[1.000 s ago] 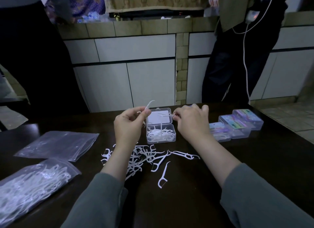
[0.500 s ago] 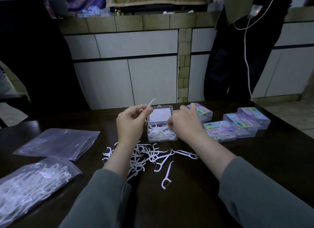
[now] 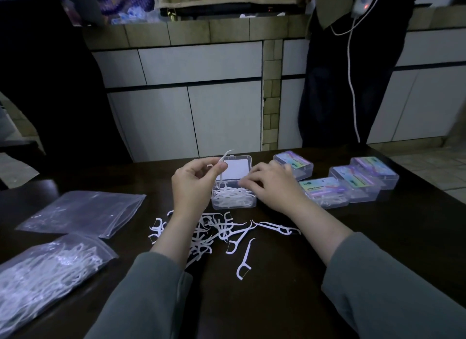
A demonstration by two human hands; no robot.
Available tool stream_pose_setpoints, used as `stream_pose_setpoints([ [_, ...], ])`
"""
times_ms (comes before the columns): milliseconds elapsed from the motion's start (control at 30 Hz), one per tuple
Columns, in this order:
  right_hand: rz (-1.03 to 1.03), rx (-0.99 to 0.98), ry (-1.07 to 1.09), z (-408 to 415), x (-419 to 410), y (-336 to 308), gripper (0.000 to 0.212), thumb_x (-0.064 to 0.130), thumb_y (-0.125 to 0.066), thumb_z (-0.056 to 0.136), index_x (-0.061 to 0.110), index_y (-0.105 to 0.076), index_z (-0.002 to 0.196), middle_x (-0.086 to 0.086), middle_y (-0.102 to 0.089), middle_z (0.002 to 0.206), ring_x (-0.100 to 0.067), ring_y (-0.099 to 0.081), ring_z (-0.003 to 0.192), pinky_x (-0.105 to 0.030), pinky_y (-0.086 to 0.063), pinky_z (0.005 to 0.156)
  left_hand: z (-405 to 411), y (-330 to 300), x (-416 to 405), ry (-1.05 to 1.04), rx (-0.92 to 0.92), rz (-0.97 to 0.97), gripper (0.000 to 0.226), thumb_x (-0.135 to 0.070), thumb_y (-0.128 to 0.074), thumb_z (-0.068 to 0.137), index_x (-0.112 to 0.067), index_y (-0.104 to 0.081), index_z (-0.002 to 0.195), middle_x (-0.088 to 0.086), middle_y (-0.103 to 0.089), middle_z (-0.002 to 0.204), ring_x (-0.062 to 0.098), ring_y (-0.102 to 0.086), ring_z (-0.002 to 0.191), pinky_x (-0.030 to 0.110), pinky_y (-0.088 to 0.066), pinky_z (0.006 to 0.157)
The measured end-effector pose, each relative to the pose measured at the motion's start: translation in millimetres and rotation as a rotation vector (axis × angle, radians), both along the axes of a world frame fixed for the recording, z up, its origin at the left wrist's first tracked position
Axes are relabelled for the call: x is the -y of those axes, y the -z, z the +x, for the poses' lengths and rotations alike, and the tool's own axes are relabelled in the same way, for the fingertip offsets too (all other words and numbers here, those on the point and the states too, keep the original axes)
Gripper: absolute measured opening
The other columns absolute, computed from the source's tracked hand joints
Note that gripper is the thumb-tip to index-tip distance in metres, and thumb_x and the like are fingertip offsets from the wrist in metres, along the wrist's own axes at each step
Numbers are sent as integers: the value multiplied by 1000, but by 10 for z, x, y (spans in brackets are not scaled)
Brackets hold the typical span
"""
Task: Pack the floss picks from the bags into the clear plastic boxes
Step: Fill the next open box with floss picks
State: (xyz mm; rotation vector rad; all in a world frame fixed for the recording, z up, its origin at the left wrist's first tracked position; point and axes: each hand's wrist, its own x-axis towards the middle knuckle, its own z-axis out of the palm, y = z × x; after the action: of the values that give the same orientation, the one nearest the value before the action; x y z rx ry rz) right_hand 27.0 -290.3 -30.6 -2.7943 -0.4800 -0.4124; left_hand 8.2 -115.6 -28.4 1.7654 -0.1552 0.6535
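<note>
An open clear plastic box (image 3: 234, 204) stands mid-table, its lid (image 3: 237, 167) tipped back, with white floss picks inside. My left hand (image 3: 193, 184) pinches a floss pick (image 3: 225, 157) upright just left of the box. My right hand (image 3: 271, 184) rests at the box's right edge, fingers curled down over the picks; whether it holds one is hidden. Several loose floss picks (image 3: 222, 234) lie scattered in front of the box. A full bag of picks (image 3: 48, 270) lies at the near left.
A flat, nearly empty bag (image 3: 83, 212) lies left of the pile. Several closed labelled boxes (image 3: 358, 179) sit in a row to the right. Two people stand beyond the table's far edge, against a tiled counter with white cabinets.
My right hand has come down from the lid to the box's right side. The left hand keeps its pick beside the box. The camera has shifted, bringing more closed boxes into view.
</note>
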Motion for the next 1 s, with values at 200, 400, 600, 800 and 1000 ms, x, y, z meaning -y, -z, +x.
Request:
stream_pose_setpoints([
  [200, -12, -141, 20, -30, 38, 54, 93, 84, -58, 64, 40, -36, 144, 5, -43, 146, -20, -35, 133, -47, -21, 108, -8, -9, 22, 21, -46, -36, 7, -30, -77, 79, -31, -75, 86, -9, -61, 60, 11, -50, 58, 18, -45, 50],
  [400, 66, -240, 12, -79, 64, 3, 83, 67, -70, 71, 40, -38, 143, 4, -49, 131, -23, -36, 124, -38, -31, 98, -19, -42, 57, 59, -86, -21, 12, -31, -77, 78, -29, -76, 89, -10, -65, 67, 4, -52, 59, 17, -48, 55],
  [600, 86, -300, -13, -99, 155, 3, 81, 68, -71, 69, 39, -42, 140, 10, -53, 134, -17, -36, 130, -40, -28, 103, -11, -52, 141, -20, -134, 768, 16, -44, -69, 83, -39, -73, 98, -13, -53, 91, 9, -49, 84, 27, -42, 69],
  [800, 102, -307, -4, -111, 165, 16, 78, 69, -71, 68, 39, -45, 135, 13, -57, 129, -15, -39, 129, -40, -25, 104, 27, -17, 139, 2, -283, 950, 29, -51, -70, 78, -38, -72, 105, -1, -58, 113, 18, -49, 106, 29, -41, 82],
  [1000, 84, -292, 3, -126, 182, 34, 80, 71, -69, 67, 39, -44, 136, 13, -58, 129, -14, -42, 127, -41, -25, 105, -15, -105, -139, 119, -242, 793, 19, -44, -70, 81, -39, -69, 100, -19, -55, 104, 7, -47, 105, 33, -45, 88],
])
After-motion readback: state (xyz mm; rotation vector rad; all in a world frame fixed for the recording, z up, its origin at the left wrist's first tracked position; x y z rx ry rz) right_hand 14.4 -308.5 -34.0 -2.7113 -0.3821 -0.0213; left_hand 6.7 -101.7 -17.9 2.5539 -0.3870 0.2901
